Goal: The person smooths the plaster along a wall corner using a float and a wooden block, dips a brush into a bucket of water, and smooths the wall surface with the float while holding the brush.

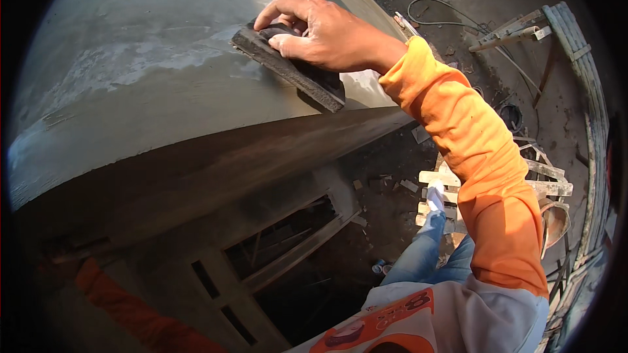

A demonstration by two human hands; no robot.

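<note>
My right hand (330, 36) is closed around the handle of a dark plastering float (320, 91). The float's long flat body lies tilted against a grey plastered ledge (163, 108), near its front edge. Smooth, damp-looking plaster with paler wet smears spreads to the left of the float. Low at the far left, in deep shade, my left hand (62, 252) is by the wall beneath the ledge. Its fingers are too dark to make out, and so is anything in them.
Below, my feet stand on a platform of wooden slats (451, 189). At the right is scaffolding of wooden poles (579, 52). A hose (445, 23) and rubble lie on the ground far below. Under the ledge is a dark framed opening (281, 235).
</note>
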